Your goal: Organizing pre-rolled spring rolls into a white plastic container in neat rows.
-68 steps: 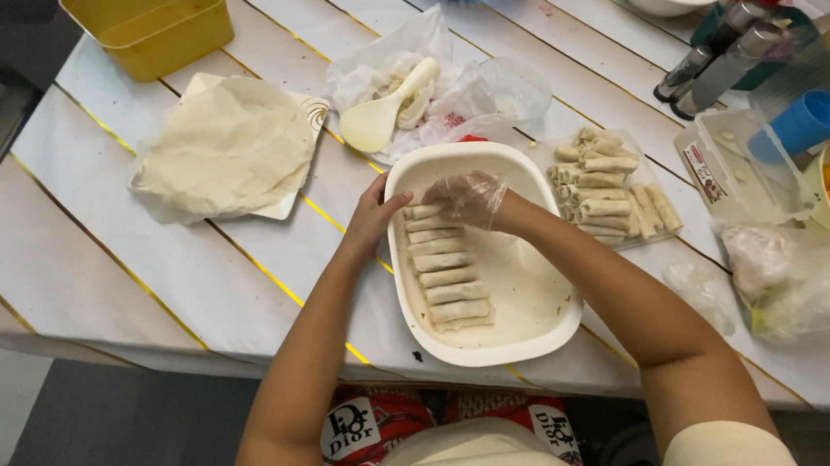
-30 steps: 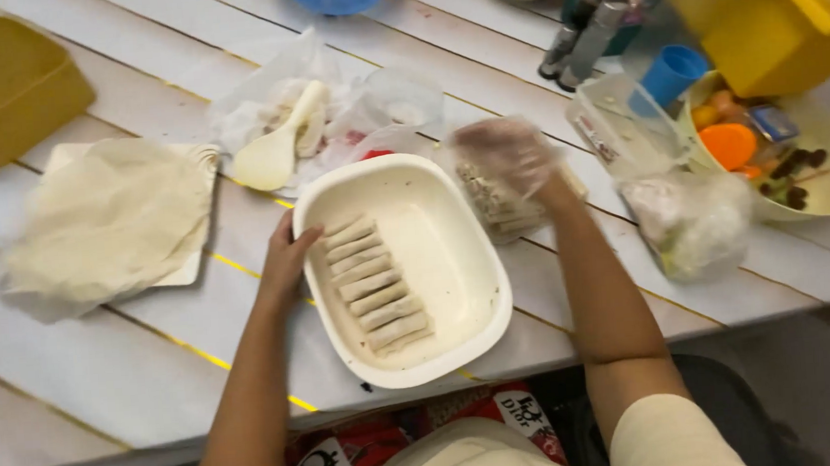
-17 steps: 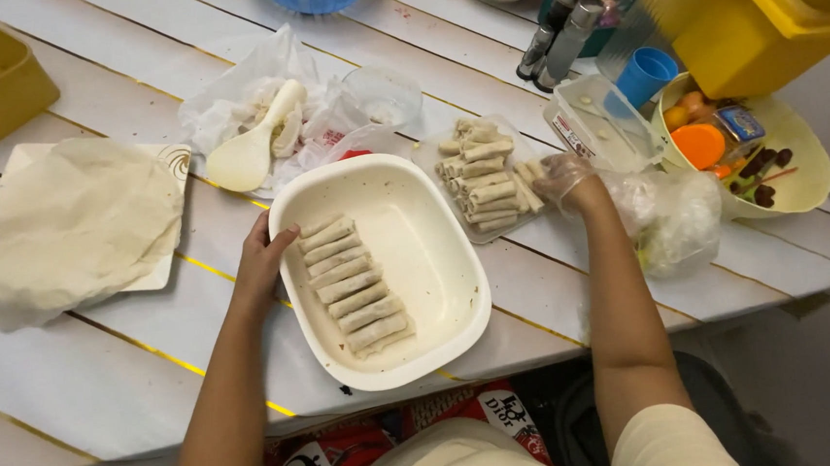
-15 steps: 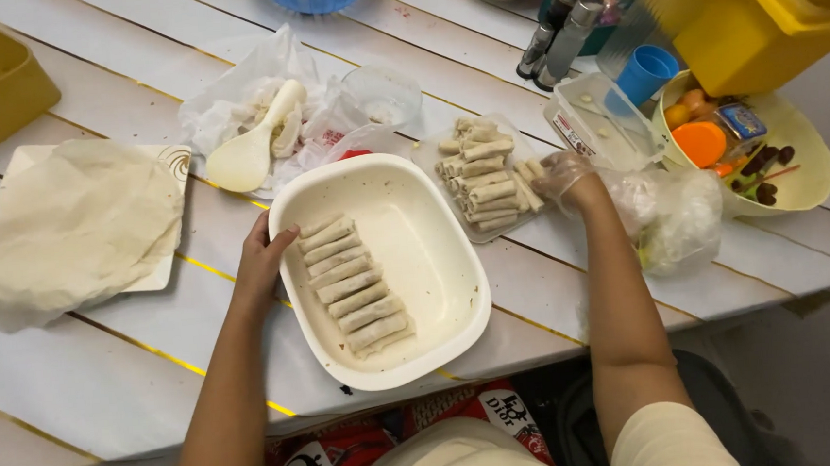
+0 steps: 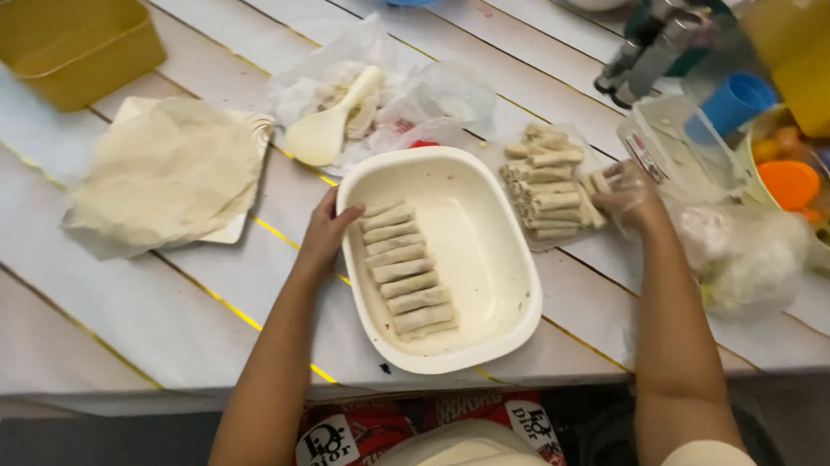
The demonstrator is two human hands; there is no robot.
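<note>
Gripping the left rim of the white tub (image 5: 512, 299), the left hand (image 5: 323, 235) clamps on beside a row of rolls (image 5: 404, 268) along its left wall, leaving the right half bare. The gloved right hand (image 5: 629, 194) closes on the pile of rolls (image 5: 548, 185) just right of the tub, hemmed by a plastic bag (image 5: 743, 254) toward the table's (image 5: 100, 323) right edge.

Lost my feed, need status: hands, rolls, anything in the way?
Left hand on white tub rim. Gloved right hand at loose rolls pile. Seven rolls lined in tub. Nothing between.

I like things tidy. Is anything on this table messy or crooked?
Mostly tidy. The rolls lie in a neat row in the white dish. Only the pile of rolls by the right hand looks jumbled, and the thin wrappers lie rumpled, spilling over their plate.
</note>
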